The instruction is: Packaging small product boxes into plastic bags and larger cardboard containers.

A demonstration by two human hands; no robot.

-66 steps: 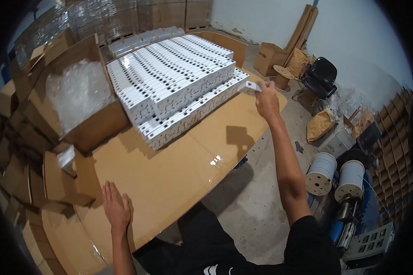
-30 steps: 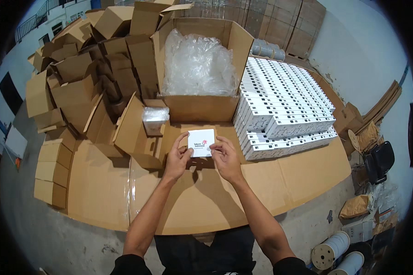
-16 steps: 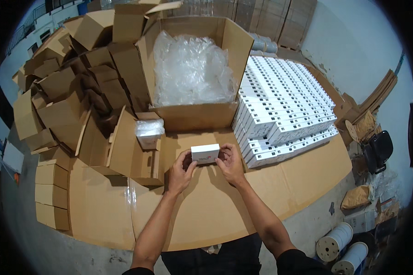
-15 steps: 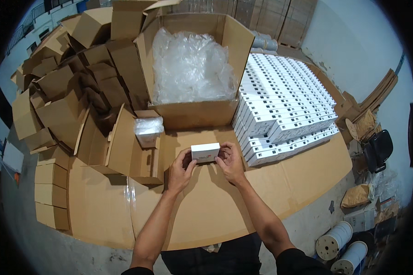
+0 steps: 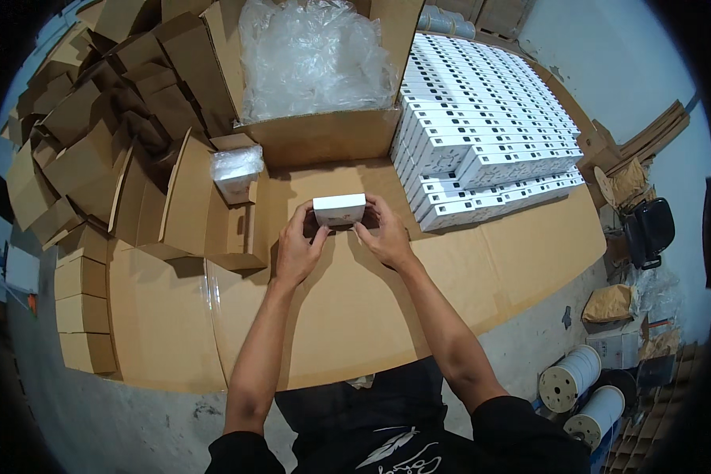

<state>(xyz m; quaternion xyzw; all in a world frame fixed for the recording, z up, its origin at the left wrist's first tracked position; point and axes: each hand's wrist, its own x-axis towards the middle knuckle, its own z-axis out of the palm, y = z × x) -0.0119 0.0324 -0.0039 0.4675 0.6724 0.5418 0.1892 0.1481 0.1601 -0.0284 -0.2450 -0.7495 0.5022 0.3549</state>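
- Since a moment ago, the small white box (image 5: pixel 339 210) has tipped up a little between both hands.
- Brown folded cartons (image 5: pixel 95 150) crowd the upper left.
- Left hand (image 5: pixel 296 249) pinches the box's left end at frame centre.
- Right hand (image 5: pixel 385 233) pinches its right end.
- Smooth white boxes (image 5: pixel 482 142) sit stacked at upper right.

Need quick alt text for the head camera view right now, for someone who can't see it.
Both hands, left hand and right hand, hold a small white box above a cardboard-covered table. Stacked white boxes lie to the right, an open carton of plastic bags behind.
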